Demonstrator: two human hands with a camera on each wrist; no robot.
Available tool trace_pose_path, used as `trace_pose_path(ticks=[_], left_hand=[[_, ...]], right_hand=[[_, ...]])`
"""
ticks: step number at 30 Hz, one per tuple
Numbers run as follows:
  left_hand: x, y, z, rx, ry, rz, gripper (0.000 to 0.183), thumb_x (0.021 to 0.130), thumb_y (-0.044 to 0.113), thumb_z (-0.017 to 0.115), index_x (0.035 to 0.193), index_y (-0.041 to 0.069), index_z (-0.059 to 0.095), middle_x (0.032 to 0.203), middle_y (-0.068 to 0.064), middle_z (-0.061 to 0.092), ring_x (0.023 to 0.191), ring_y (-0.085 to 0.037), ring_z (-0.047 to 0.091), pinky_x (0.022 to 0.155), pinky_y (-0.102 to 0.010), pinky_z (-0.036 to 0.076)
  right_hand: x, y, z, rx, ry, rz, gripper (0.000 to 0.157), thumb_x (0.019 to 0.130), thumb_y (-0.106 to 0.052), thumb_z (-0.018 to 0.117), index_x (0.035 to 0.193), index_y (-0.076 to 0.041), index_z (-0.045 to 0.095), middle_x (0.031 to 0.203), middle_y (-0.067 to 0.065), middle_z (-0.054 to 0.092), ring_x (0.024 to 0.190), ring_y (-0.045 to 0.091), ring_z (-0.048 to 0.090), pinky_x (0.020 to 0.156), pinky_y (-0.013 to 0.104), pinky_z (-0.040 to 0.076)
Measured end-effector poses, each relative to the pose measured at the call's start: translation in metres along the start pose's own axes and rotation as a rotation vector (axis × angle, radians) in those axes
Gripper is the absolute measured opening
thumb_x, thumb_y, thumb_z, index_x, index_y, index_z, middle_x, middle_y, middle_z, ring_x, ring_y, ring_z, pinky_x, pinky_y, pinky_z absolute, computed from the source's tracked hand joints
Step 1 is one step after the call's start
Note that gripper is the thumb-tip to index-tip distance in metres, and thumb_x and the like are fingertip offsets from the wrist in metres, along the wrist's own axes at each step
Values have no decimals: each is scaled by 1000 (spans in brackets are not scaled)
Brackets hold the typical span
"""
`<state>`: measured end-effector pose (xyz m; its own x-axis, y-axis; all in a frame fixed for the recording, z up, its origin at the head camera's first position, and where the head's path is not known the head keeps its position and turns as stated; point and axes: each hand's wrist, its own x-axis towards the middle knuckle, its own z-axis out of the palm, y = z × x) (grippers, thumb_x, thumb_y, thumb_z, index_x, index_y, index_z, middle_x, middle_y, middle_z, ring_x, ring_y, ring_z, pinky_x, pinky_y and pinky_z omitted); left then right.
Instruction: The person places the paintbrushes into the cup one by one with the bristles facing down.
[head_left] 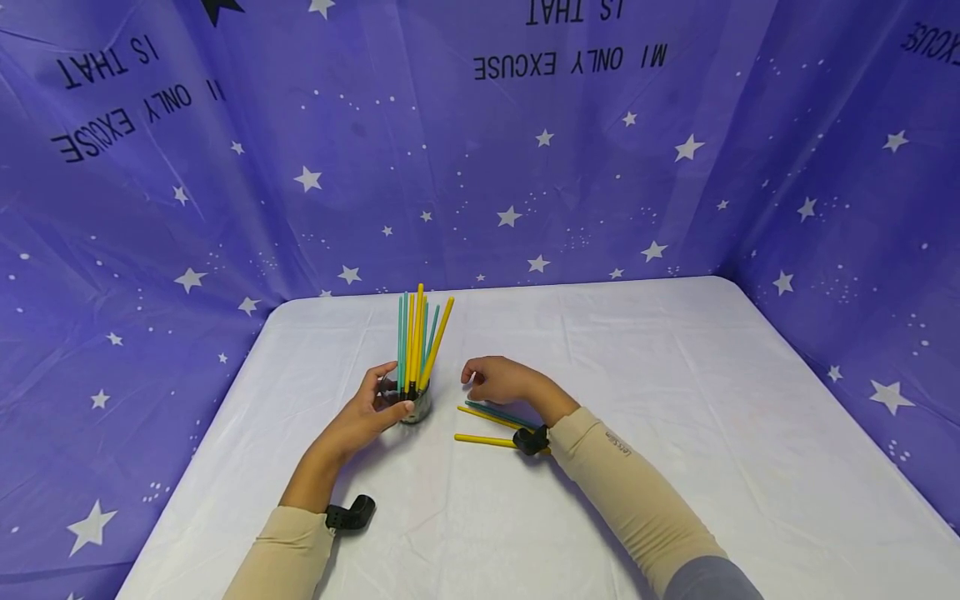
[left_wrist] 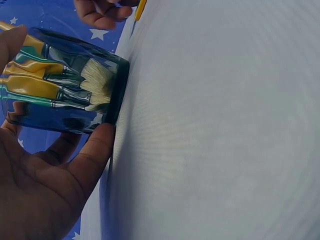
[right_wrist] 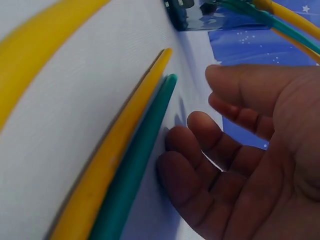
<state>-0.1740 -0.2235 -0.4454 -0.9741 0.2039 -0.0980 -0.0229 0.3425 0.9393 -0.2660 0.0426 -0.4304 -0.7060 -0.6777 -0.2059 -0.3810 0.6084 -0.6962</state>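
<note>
My left hand (head_left: 363,425) grips a clear glass (head_left: 422,407) low down, its thumb across the near side and its fingers around the far side. Several paintbrushes (head_left: 416,342) with yellow and teal handles stand in the glass, bristles down; pale bristles (left_wrist: 97,82) show through its wall in the left wrist view. To the right, my right hand (head_left: 506,381) hovers with loosely bent fingers and nothing between them. Just beside those fingers lie a teal brush handle (right_wrist: 137,162) and a yellow brush handle (right_wrist: 112,150). Another yellow handle (head_left: 483,440) lies nearer me, partly hidden under the right wrist.
A white cloth covers the table (head_left: 675,400). Purple curtains (head_left: 450,167) with white stars hang behind it and at both sides. Black wrist cameras are strapped on the left wrist (head_left: 351,514) and right wrist (head_left: 531,441).
</note>
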Motion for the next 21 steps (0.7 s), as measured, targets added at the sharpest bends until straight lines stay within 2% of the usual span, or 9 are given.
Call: trace_pose_path(ticks=[7,14,21], left_hand=[[1,0,0,3,-4,1,79,93,24,71,154,21,20,142,-23,40,122,-34,51,102,-47,37],[2,0,0,6,3,0,80,93,25,71,154,21,20,143,-23,40,122,-34,51,101,-46,38],[1,0,0,7,6,-8,80,93,25,71,154,22,20,144,-22,40,122,-34,51,100,-46,39]], right_hand=[[-3,-4,-1,-42,-24,36,15,93,-9,68,107,-11,65,88,2,59,75,16,51,67,30,42],[-1,-6,0,-97,-71,12,14,91,-4,67,102,-13,66,86,1,59,75,15,50,69,29,42],[1,-10,4,-164,-84,24,15,89,-4,70,100,-14,67,90,-2,59,82,15,52,76,30,43]])
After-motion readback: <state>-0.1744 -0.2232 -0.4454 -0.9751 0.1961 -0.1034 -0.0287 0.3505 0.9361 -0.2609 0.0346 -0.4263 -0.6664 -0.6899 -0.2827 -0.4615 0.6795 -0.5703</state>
